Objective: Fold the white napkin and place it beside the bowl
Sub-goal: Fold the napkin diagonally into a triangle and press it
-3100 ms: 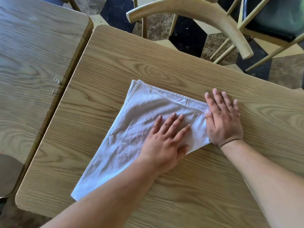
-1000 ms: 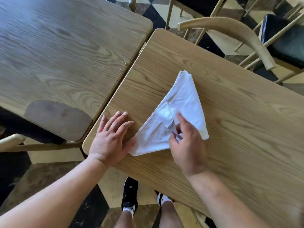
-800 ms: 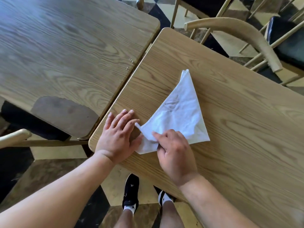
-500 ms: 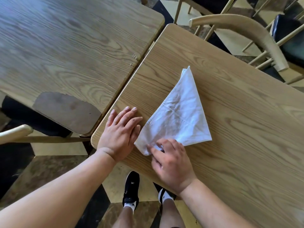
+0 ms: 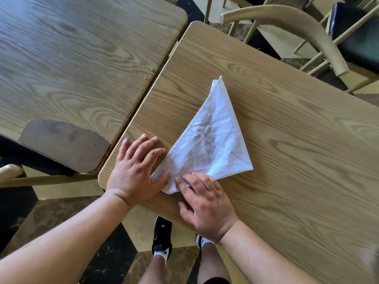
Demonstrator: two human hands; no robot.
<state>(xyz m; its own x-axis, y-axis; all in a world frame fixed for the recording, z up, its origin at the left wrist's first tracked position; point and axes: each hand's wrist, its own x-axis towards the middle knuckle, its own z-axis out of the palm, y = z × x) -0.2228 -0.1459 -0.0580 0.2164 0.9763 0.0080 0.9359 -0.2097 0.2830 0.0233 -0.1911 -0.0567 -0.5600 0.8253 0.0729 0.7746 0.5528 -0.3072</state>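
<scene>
The white napkin lies folded into a narrow triangle on the wooden table, its tip pointing away from me. My left hand rests flat with fingers spread at the table's near left corner, its thumb touching the napkin's near corner. My right hand lies flat, its fingertips pressing the napkin's near edge. No bowl is in view.
A second wooden table butts against the left side, with a chipped dark patch at its near corner. Wooden chairs with dark seats stand beyond the far edge. My feet stand on the tiled floor below.
The napkin went from a large triangle to a smaller one. My right hand laid the flap down and slid to the near corner, while my left hand stayed flat beside it.
</scene>
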